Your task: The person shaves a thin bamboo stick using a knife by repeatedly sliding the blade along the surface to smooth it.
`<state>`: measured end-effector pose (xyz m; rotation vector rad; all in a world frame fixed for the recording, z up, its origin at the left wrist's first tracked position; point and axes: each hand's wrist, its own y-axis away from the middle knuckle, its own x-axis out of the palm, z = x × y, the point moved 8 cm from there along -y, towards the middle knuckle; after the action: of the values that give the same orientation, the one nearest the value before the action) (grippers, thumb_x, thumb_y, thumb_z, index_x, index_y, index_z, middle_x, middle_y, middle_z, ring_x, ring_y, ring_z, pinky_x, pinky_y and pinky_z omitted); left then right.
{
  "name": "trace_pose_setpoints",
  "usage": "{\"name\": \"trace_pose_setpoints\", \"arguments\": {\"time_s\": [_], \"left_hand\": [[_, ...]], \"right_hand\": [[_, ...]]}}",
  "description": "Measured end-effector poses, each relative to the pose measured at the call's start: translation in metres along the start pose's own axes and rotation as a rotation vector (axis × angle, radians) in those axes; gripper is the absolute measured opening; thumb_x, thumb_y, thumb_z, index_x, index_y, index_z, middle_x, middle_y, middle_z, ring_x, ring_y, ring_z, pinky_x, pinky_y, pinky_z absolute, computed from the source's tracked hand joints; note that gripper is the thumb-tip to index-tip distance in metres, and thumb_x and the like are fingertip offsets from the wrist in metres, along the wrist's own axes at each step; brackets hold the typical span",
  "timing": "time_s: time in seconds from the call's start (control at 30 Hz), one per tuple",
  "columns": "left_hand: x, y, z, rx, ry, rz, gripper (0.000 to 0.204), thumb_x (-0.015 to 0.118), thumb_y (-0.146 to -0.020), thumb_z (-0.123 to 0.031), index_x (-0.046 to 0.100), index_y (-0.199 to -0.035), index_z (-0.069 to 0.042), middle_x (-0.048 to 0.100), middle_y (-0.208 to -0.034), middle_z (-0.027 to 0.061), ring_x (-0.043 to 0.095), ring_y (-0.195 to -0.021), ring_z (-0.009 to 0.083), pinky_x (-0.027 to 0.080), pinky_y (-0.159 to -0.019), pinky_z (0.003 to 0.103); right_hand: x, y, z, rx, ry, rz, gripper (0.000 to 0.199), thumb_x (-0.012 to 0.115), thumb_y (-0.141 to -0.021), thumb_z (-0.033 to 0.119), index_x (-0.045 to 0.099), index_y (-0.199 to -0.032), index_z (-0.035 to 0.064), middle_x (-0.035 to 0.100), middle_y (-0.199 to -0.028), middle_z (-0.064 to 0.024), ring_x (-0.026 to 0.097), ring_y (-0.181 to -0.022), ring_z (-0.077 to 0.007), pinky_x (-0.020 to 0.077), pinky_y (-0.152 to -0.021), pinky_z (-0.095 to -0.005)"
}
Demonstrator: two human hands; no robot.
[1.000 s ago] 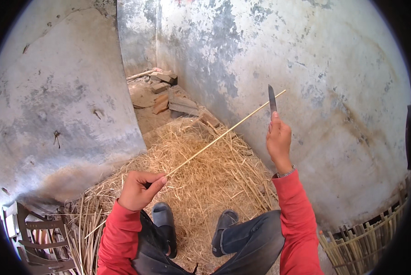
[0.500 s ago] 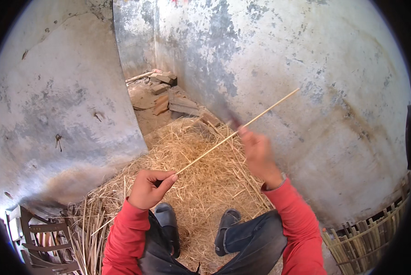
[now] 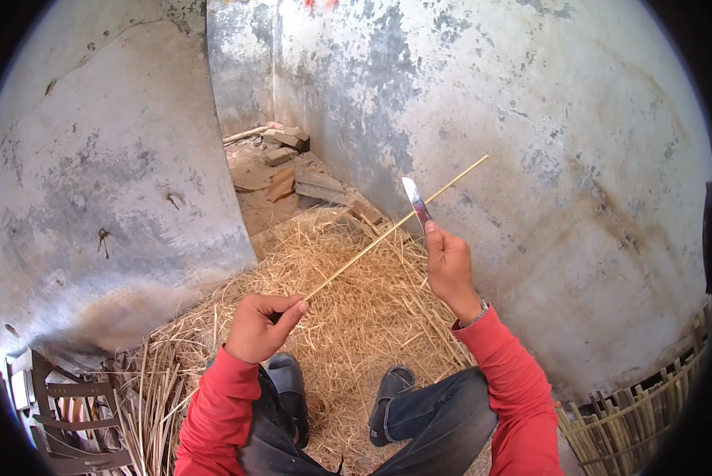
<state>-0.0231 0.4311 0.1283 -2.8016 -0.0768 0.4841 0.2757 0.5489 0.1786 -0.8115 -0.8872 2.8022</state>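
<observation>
My left hand (image 3: 261, 325) pinches the near end of a long, thin, pale bamboo strip (image 3: 356, 260) between thumb and forefinger. The strip slants up and away to the right, its far tip in the air before the wall. In my right hand (image 3: 452, 268) is a knife (image 3: 416, 201), its pale blade pointing up and slightly left. The blade crosses the strip beyond its middle; whether the edge touches it I cannot tell. My fingers hide the knife's handle.
Pale shavings (image 3: 348, 333) cover the floor around my shoes. Bricks (image 3: 316, 178) lie in the corner between peeling walls (image 3: 530, 119). Long strips (image 3: 145, 404) and a dark chair-like frame (image 3: 78, 420) are at left. A slatted bamboo piece (image 3: 633, 420) stands at right.
My right hand and the knife, blurred before, now show sharply and the blade has turned brighter. The strip's far tip has shifted left and the view has moved slightly. My left hand keeps its pinch.
</observation>
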Motion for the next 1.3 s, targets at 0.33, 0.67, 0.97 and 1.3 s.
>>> {"name": "trace_pose_setpoints", "arguments": {"time_s": [0.33, 0.67, 0.97, 1.3], "left_hand": [[0.017, -0.007, -0.009, -0.039, 0.002, 0.036, 0.021, 0.074, -0.099, -0.015, 0.078, -0.103, 0.005, 0.061, -0.065, -0.0012, 0.05, -0.064, 0.0037, 0.042, -0.056, 0.027], [0.023, -0.008, -0.004, -0.085, 0.135, 0.085, 0.022, 0.075, -0.099, -0.017, 0.08, -0.108, 0.003, 0.064, -0.069, -0.0011, 0.053, -0.064, 0.0051, 0.045, -0.057, 0.025], [0.022, -0.01, 0.005, -0.132, 0.232, 0.079, 0.021, 0.076, -0.099, -0.016, 0.078, -0.102, 0.005, 0.071, -0.075, 0.002, 0.061, -0.066, 0.0068, 0.049, -0.059, 0.025], [0.033, 0.0, -0.007, -0.155, 0.13, 0.279, 0.023, 0.075, -0.098, -0.012, 0.075, -0.115, 0.004, 0.073, -0.082, 0.0016, 0.064, -0.071, 0.0068, 0.049, -0.063, 0.024]], "right_hand": [[0.07, 0.057, 0.067, -0.156, -0.114, 0.421, 0.046, 0.055, -0.111, 0.032, 0.06, -0.078, -0.0008, 0.038, -0.057, -0.0087, 0.037, -0.055, -0.0112, 0.0325, -0.05, -0.0378], [0.03, 0.022, 0.034, -0.215, -0.061, -0.013, 0.046, 0.054, -0.11, 0.032, 0.064, -0.08, -0.0011, 0.043, -0.055, -0.0118, 0.038, -0.049, -0.0175, 0.0343, -0.048, -0.0387], [0.071, 0.047, 0.045, -0.055, -0.15, 0.296, 0.041, 0.057, -0.109, 0.034, 0.071, -0.087, 0.0015, 0.049, -0.055, -0.0122, 0.044, -0.048, -0.0165, 0.0352, -0.048, -0.0376], [0.031, 0.013, -0.008, 0.389, -0.599, 0.045, 0.031, 0.073, -0.102, 0.031, 0.066, -0.083, 0.0074, 0.045, -0.06, 0.0098, 0.038, -0.053, -0.0008, 0.0275, -0.048, -0.0244]]}}
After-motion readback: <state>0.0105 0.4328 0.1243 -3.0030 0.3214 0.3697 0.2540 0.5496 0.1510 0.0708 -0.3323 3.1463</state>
